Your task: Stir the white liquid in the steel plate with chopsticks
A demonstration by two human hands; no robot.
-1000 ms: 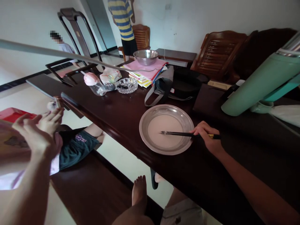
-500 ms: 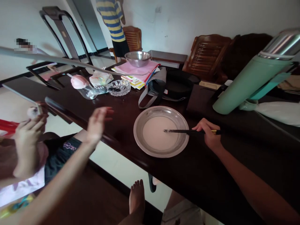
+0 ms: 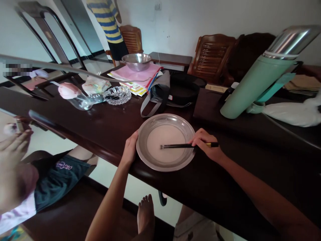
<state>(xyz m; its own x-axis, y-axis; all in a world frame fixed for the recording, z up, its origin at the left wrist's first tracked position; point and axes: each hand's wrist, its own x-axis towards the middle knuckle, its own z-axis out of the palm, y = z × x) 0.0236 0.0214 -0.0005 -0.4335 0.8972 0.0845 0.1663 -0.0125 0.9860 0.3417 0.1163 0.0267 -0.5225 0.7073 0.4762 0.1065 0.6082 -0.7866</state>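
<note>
A round metal basin (image 3: 165,166) of pale, milky liquid (image 3: 167,135) sits near the front edge of the dark table. My left hand (image 3: 130,146) grips the basin's left rim, with some of its fingers hidden by the wall. In my right hand (image 3: 206,144) is a pair of black chopsticks (image 3: 178,146) with a gold band. They lie nearly level across the right rim, and their tips reach the liquid near the basin's middle.
Behind the basin are a black bag (image 3: 184,88), a glass ashtray (image 3: 117,95) and a second metal bowl (image 3: 137,62) on papers. A green thermos (image 3: 255,87) leans at the right. Another person's hand (image 3: 15,144) is at far left; someone in a striped shirt (image 3: 105,20) stands behind.
My left hand has come right, from open in the air to the basin's left rim. The chopstick tips have shifted left within the liquid. The view has swung slightly.
</note>
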